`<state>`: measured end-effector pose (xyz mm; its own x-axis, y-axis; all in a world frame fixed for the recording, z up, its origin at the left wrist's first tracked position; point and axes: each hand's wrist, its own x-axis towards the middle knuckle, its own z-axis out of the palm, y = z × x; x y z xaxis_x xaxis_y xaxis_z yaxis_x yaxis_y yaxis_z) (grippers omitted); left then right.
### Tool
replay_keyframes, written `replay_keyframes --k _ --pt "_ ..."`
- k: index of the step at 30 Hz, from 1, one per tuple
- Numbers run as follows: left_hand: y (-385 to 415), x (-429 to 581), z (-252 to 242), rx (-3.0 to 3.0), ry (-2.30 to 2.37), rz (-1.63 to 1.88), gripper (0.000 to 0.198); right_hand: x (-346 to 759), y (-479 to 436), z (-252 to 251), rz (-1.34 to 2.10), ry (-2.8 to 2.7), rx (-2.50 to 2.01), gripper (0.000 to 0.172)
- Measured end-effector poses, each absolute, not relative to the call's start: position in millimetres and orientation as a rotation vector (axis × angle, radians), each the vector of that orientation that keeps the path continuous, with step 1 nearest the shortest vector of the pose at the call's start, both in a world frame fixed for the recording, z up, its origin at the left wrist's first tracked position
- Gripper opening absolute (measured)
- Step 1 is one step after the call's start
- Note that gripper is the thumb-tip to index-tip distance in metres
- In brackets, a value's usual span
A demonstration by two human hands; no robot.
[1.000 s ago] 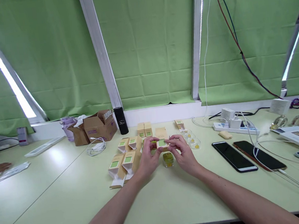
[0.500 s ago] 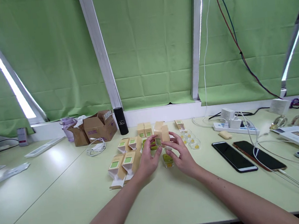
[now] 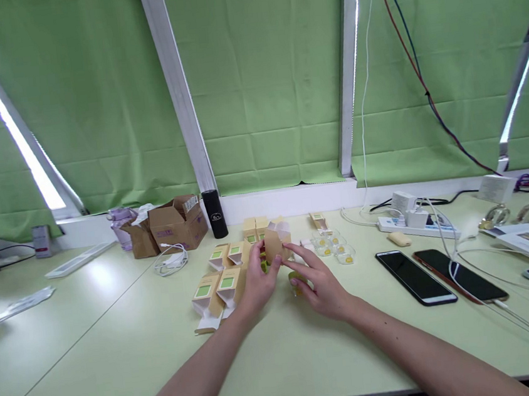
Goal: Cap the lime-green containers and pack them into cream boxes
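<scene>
My left hand (image 3: pixel 261 280) is closed around a small kraft-paper box (image 3: pixel 274 243), its pale top flaps raised and its plain brown side facing me. My right hand (image 3: pixel 318 283) has its fingers stretched out, the fingertips at the box's right side and the thumb apart. Below them, partly covered by the right thumb, a small jar with a green lid (image 3: pixel 296 279) stands on the table. To the left are several kraft boxes (image 3: pixel 208 292) with green labels and open flaps. Small clear cups with yellow centres (image 3: pixel 333 244) lie on the right.
A cardboard carton (image 3: pixel 177 223) and a black bottle (image 3: pixel 214 214) stand at the back. On the right lie phones (image 3: pixel 414 277), a power strip (image 3: pixel 416 226) and loose white cables. A white packet (image 3: pixel 24 305) is at far left, near another person's fingertips.
The box has turned in my left hand and come slightly left and down, now showing its plain side. My right thumb has come down over the jar. The other person's hand has withdrawn leftward.
</scene>
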<state>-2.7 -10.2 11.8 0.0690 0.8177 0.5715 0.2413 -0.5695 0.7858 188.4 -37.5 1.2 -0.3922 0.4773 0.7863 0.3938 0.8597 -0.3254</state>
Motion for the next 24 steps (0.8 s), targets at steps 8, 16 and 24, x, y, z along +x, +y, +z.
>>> replay_keyframes --k 8,16,24 --pt "-8 -5 17 1.8 1.282 1.519 0.057 189 -34 -3 0.027 -2.094 -0.585 0.043" --pt "3 -11 13 1.652 1.217 1.538 0.054 196 -31 2 0.023 -2.164 -0.835 0.054" --pt "-4 -8 14 1.714 1.271 1.42 0.049 199 -26 9 -0.011 -2.231 -1.299 0.042"
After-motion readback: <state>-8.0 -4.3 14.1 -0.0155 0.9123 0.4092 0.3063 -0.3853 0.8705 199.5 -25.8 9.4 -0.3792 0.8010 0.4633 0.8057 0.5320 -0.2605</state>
